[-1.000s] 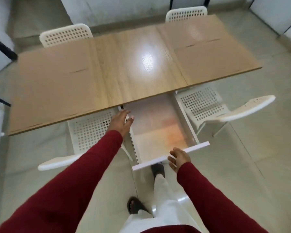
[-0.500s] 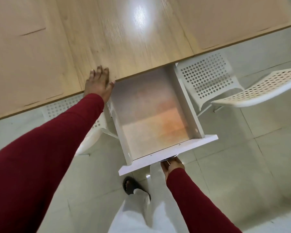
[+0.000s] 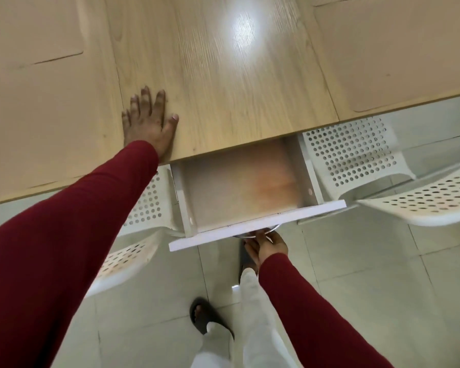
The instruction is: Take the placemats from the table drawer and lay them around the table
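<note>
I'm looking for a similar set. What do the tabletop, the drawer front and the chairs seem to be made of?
Tabletop: light wood-grain surface, probably laminate, semi-gloss given the lamp glare. Drawer front: smooth white board, likely painted or laminated. Chairs: white perforated shells, probably moulded plastic, though metal can't be excluded.

No readable text, label, brand or number anywhere in view.

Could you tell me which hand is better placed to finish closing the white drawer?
Right. The right hand grips the round metal knob under the white drawer front, while the left hand lies flat on the wooden tabletop.
</note>
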